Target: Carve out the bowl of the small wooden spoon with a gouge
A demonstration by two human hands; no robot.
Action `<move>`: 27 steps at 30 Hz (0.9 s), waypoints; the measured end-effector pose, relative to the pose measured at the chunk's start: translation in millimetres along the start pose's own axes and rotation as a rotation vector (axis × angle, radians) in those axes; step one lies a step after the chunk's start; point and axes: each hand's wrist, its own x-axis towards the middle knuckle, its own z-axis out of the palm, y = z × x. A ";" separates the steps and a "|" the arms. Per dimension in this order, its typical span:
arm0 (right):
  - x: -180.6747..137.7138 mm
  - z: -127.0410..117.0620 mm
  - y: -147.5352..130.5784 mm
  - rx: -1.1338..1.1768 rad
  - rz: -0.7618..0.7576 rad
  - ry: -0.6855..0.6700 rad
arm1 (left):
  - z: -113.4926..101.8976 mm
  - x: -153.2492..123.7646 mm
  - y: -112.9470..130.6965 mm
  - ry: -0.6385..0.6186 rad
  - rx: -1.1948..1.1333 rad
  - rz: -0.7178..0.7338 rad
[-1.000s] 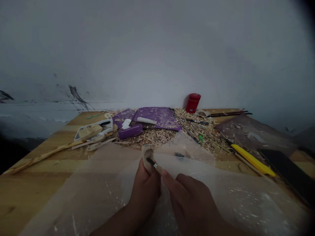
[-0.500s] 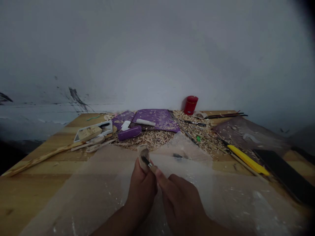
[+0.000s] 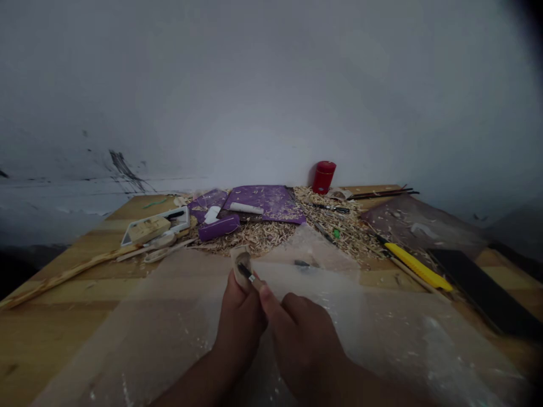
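My left hand (image 3: pixel 238 322) is closed around a small pale wooden piece (image 3: pixel 241 265) whose scooped top sticks up above my fingers. My right hand (image 3: pixel 303 339) is closed on a small carving tool (image 3: pixel 248 275); its dark blade rests in the hollow of the wooden piece. Both hands are held over a clear plastic sheet (image 3: pixel 169 322) spread on the wooden table (image 3: pixel 51 316).
Wood shavings (image 3: pixel 263 232) lie heaped behind the sheet, with a purple mat (image 3: pixel 267 200), a purple case (image 3: pixel 218 227) and a red canister (image 3: pixel 323 176). A white tray (image 3: pixel 146 226) and long sticks lie left. A yellow utility knife (image 3: pixel 413 265) and a black slab (image 3: pixel 479 285) lie right.
Both hands with the wooden piece and tool have drifted slightly left in view as the camera shifted; the blade stays in the hollow. The grip is the same.
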 end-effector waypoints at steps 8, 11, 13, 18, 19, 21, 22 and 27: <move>6.0 -2.8 -0.7 0.256 0.159 -0.073 | 2.6 3.1 1.1 0.005 -0.053 -0.044; 4.0 0.4 2.3 0.059 0.046 -0.018 | 3.0 3.0 2.9 0.004 -0.037 -0.045; 2.8 2.0 4.3 -0.050 -0.016 -0.004 | 3.9 1.4 4.7 -0.008 -0.048 -0.053; 7.1 -4.0 6.7 0.002 0.023 -0.042 | 5.7 -1.2 5.2 -0.060 -0.094 -0.112; 8.4 -6.2 7.3 0.056 0.051 -0.055 | 5.5 -0.7 4.5 -0.075 -0.093 -0.112; 10.0 -10.4 9.1 0.188 0.118 -0.082 | 4.5 1.4 3.1 -0.106 -0.069 -0.099; 10.0 -12.1 10.4 0.244 0.144 -0.090 | 4.0 2.8 2.6 -0.106 -0.052 -0.085; 6.8 -17.4 16.4 0.279 0.158 -0.139 | 3.6 8.1 2.7 -0.061 -0.037 -0.038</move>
